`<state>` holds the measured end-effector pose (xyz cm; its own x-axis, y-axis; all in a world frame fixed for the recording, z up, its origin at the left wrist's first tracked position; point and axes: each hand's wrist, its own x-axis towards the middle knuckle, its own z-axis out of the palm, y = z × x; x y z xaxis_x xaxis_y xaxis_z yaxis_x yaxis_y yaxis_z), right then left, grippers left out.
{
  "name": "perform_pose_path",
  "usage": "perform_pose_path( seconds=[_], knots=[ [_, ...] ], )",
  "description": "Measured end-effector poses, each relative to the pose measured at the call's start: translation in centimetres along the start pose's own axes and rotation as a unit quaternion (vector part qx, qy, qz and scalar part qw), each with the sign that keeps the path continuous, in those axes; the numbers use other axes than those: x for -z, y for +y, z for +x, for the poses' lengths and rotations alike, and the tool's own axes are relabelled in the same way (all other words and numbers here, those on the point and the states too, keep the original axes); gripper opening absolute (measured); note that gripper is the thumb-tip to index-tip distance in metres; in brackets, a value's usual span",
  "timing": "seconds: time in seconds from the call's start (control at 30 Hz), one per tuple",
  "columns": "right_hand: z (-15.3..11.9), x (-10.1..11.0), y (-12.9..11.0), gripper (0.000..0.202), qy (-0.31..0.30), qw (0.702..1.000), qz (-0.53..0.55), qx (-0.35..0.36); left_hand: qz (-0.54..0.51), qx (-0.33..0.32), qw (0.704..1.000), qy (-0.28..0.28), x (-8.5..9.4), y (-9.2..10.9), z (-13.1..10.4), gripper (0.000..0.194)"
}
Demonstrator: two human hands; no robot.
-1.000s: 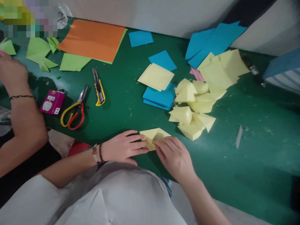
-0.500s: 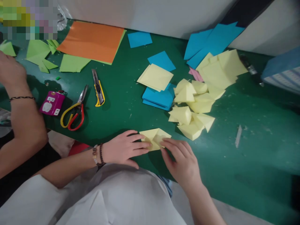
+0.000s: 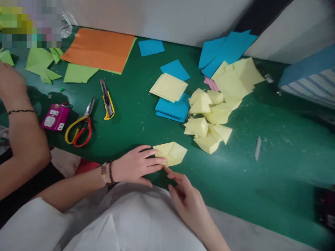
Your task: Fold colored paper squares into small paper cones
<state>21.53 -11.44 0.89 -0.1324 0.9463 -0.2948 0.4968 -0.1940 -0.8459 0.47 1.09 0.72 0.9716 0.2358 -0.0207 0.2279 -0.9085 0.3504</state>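
Observation:
A small folded piece of pale yellow paper (image 3: 176, 153) lies flat on the green table near its front edge. My left hand (image 3: 138, 163) is open, its spread fingertips pressing on the paper's left part and hiding some of it. Just below, my right hand (image 3: 187, 197) has its index finger stretched to the paper's lower edge, by my left fingertips. Its thumb stands apart and the other fingers are loosely curled, holding nothing. Several folded yellow paper shapes (image 3: 200, 127) are heaped beyond the paper to the right.
Yellow squares (image 3: 169, 87) lie on blue squares (image 3: 172, 108). Scissors (image 3: 82, 125), a yellow cutter knife (image 3: 106, 101) and a purple box (image 3: 56, 116) are at left, near another person's arm (image 3: 23, 136). An orange sheet (image 3: 101, 50) and a blue box (image 3: 309, 75) stand farther back.
My right hand has left the paper's right side and moved down and left to its lower edge. My left hand still presses on the paper. The view has shifted slightly.

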Motion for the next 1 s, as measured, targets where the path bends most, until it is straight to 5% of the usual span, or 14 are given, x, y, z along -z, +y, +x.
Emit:
perform_pose_path(
  seconds=[0.27,0.4,0.5,0.63,1.0],
  knots=[
    [-0.6,2.3,1.1,0.016,0.149,0.984,-0.033,-0.095,0.002,-0.004,1.0,0.016,-0.3,-0.1,-0.1,0.056],
    [0.3,2.6,1.1,0.009,0.208,0.965,-0.156,0.022,-0.02,0.001,1.0,0.014,-0.4,-0.3,-0.2,0.061],
    [2.1,1.9,0.9,0.006,0.23,0.924,-0.274,0.134,-0.035,0.015,0.999,0.014,-0.4,-0.4,-0.3,0.074],
    [4.0,0.8,0.9,0.015,0.212,0.888,-0.356,0.198,-0.045,0.02,0.999,0.018,-0.5,-0.3,-0.4,0.081],
    [3.4,-2.0,-0.7,0.024,0.116,0.911,-0.282,0.277,-0.066,0.029,0.997,0.021,-0.6,-0.4,-0.3,0.075]
  ],
)
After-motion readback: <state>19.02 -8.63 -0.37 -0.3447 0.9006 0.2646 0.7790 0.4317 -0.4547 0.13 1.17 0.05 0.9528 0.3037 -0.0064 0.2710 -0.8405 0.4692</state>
